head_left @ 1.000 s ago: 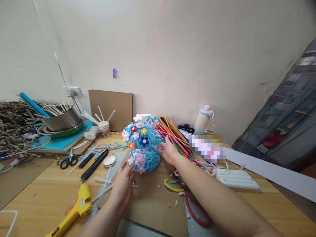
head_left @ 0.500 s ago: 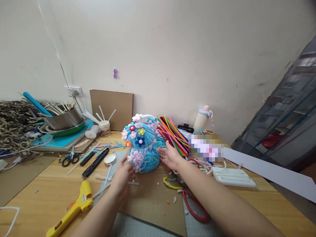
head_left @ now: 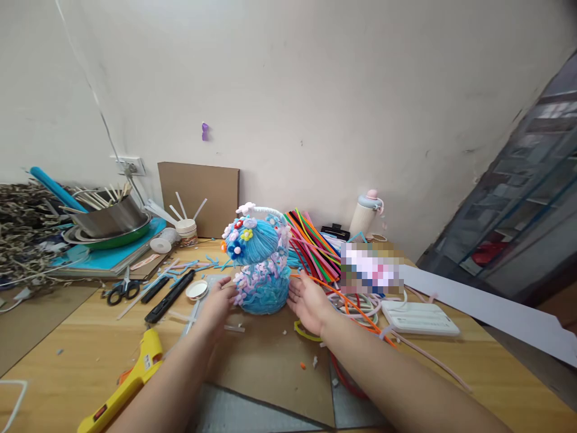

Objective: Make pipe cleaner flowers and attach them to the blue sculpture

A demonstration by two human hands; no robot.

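Note:
A blue pipe-cleaner craft figure (head_left: 265, 294) stands on a brown cardboard sheet (head_left: 270, 367). Its rounded top of blue strands carries small flowers in several colours, and a white fuzzy arch rises behind. Pink and lilac blossoms cover the left of its lower part. My left hand (head_left: 220, 302) is at the figure's lower left side, its fingers loosely stretched and seemingly touching it. On the opposite side, my right hand (head_left: 311, 302) is open, palm toward the figure and fingertips against or very near its base. Neither hand is wrapped around it.
A yellow glue gun (head_left: 130, 379), scissors (head_left: 122, 290) and a black cutter (head_left: 170, 296) lie left. Colourful pipe cleaners (head_left: 313, 246) are bundled behind my right hand. A white power bank (head_left: 420, 317) and a bottle (head_left: 366, 213) stand right; a metal pot (head_left: 106, 213) is far left.
The figure has turned, its top flowers shifting toward the left and more blue strands facing me. An orange pipe cleaner now shows beside my right hand. The view has shifted slightly.

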